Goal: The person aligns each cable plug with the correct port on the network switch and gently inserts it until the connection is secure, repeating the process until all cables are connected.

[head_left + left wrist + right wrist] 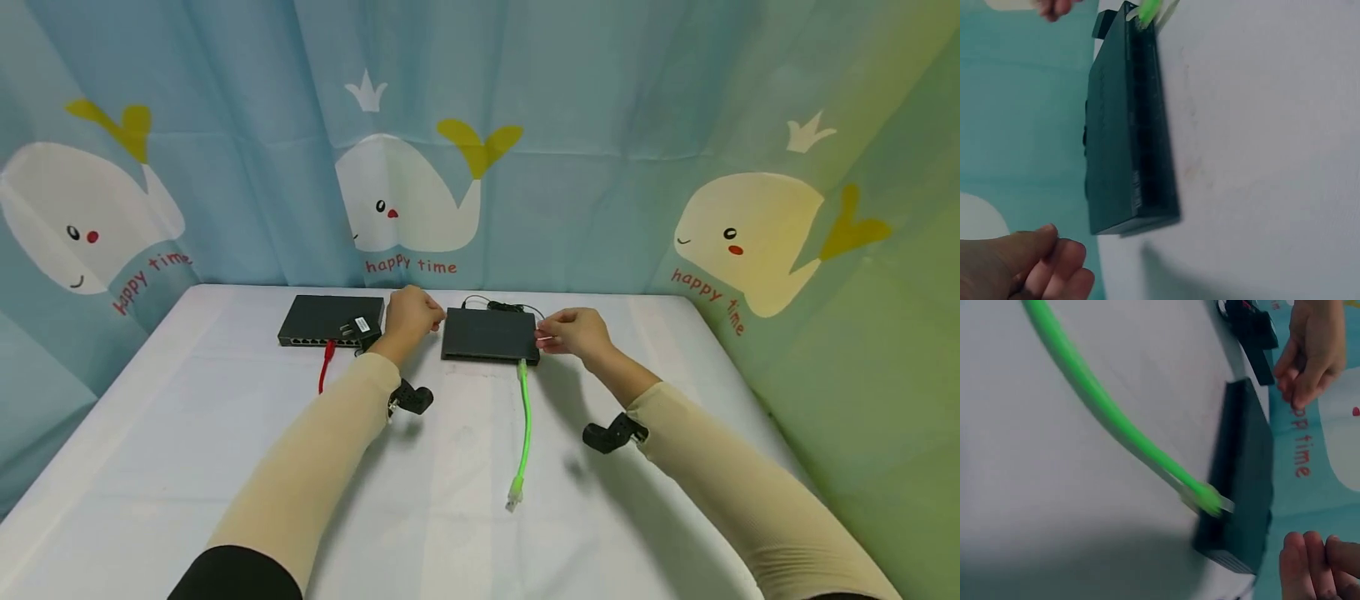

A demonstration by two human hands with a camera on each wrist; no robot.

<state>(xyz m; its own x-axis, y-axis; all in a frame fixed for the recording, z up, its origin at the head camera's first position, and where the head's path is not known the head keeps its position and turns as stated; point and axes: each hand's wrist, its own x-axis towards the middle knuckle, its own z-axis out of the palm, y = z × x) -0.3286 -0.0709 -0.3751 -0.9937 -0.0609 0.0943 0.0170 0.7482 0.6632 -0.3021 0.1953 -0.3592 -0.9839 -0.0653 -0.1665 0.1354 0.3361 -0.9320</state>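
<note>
Two flat black network switches lie on a white table. My left hand (411, 318) hovers between them, fingers loosely bent, just off the left end of the right-hand switch (489, 333). In the left wrist view a gap shows between that hand (1035, 265) and the switch (1110, 125). Beside the switch's right end is my right hand (576, 333), thumb near the fingertips, with nothing visible in it. A bright green network cable (527, 425) is plugged into the front right of this switch; its other plug (513, 493) lies loose toward me.
The left-hand switch (330, 315) has a red cable (327, 367) in its front. A black power adapter (362, 329) sits against it, close to my left wrist. Behind the right-hand switch lies a bundled black cord (504, 306). A whale-print curtain (585, 217) hangs behind the table.
</note>
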